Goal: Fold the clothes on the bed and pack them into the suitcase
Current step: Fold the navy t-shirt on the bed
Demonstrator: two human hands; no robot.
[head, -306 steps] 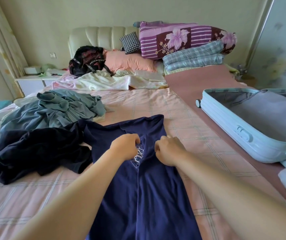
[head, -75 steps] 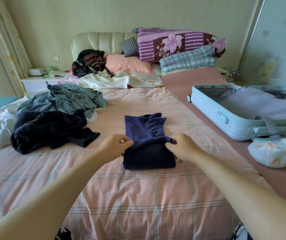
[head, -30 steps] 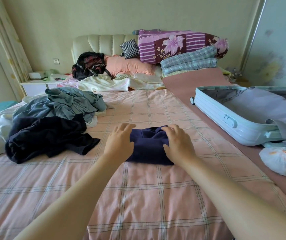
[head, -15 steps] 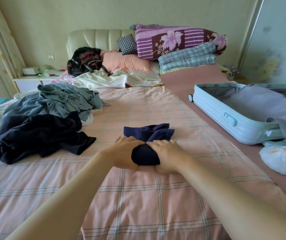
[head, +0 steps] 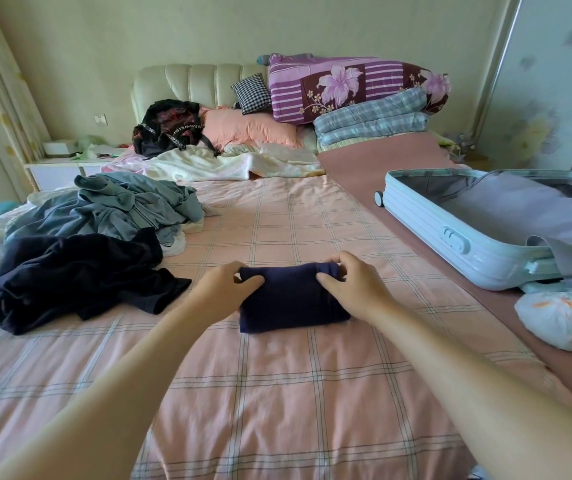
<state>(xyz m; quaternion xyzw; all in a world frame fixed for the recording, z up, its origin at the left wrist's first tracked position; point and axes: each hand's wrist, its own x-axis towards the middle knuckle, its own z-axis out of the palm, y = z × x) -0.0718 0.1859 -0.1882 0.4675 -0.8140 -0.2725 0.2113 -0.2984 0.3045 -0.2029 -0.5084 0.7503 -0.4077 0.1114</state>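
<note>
The folded navy garment (head: pixel 291 299), perhaps a T-shirt, lies on the bed (head: pixel 277 393) between our hands; our left hand (head: pixel 224 291) pinches its left end, our right hand (head: pixel 350 285) its right. Left of our left hand lie dark clothes (head: pixel 70 271); right of our right, the open suitcase (head: pixel 450 237).

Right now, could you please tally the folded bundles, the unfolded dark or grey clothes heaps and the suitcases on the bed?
Folded bundles: 1, navy bundle, gripped by left hand and right hand.
Unfolded heaps: 2, black heap and grey heap.
Suitcases: 1, open suitcase.
Total: 4.
</note>
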